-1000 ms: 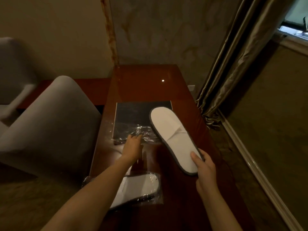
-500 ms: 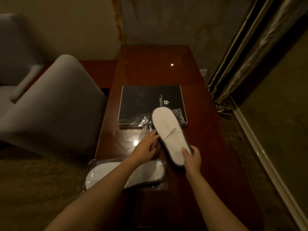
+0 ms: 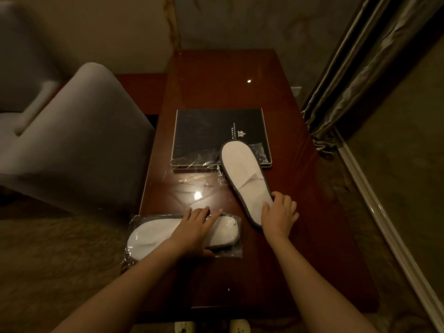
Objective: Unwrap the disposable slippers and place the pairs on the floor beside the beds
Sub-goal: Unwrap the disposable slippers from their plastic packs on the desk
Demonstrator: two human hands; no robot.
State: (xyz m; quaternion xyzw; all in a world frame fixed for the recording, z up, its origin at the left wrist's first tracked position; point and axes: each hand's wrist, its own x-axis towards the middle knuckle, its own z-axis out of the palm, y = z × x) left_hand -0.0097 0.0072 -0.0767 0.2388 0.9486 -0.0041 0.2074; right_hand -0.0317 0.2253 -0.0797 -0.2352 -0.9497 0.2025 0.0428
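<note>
An unwrapped white slipper (image 3: 242, 174) with a grey edge lies slanted on the dark wooden desk (image 3: 300, 212), its toe over a black folder. My right hand (image 3: 278, 213) grips its heel end. A second pair of white slippers (image 3: 151, 236), still in clear plastic, lies crosswise at the desk's left edge. My left hand (image 3: 194, 230) rests flat on top of it, thumb curled under its near side. An empty clear wrapper (image 3: 192, 182) lies crumpled between the folder and the wrapped pair.
A black folder (image 3: 216, 133) with a small logo lies mid-desk. A grey upholstered chair (image 3: 79, 140) stands close to the desk's left side. Curtains (image 3: 355, 75) hang at the right above a floor ledge. Two light toe tips (image 3: 211, 327) show at the bottom edge.
My left hand has left the empty wrapper and come back down onto the wrapped pair. My right hand has lowered the loose slipper toward the desk. The view has tilted downward.
</note>
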